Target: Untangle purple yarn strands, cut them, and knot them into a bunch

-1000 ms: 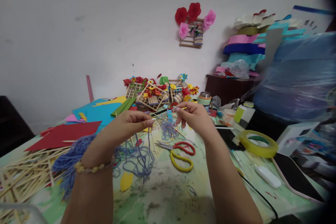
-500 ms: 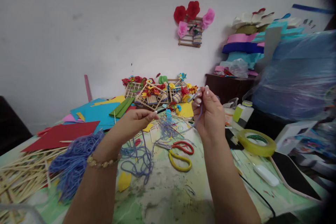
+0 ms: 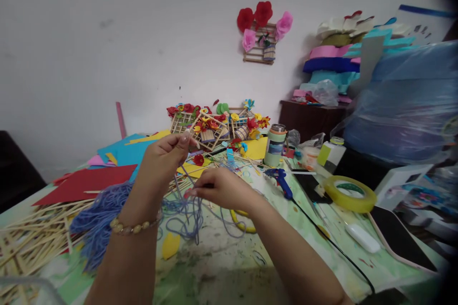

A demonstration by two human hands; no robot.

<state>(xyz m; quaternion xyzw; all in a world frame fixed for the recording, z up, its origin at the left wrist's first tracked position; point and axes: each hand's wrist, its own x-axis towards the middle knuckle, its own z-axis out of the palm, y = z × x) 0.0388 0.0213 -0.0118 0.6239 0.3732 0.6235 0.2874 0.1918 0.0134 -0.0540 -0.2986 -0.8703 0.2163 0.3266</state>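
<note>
My left hand is raised over the middle of the table, fingers pinched on purple yarn that hangs down from it. Just below and to its right, my right hand is closed, fingertips on the same yarn. Loose purple yarn lies in loops on the table under both hands. Beside my left forearm rests a thick bundle of purple-blue yarn. The scissors show only a yellow handle; my right hand and wrist cover the rest.
Bamboo sticks and coloured sheets lie left. Behind stand stick frames with paper flowers. To the right are a blue glue gun with a cord, a flask, a tape roll and a phone.
My right hand has moved left and down, beside my left hand, uncovering the flask and glue gun and covering much of the scissors. My left hand has risen and shifted left.
</note>
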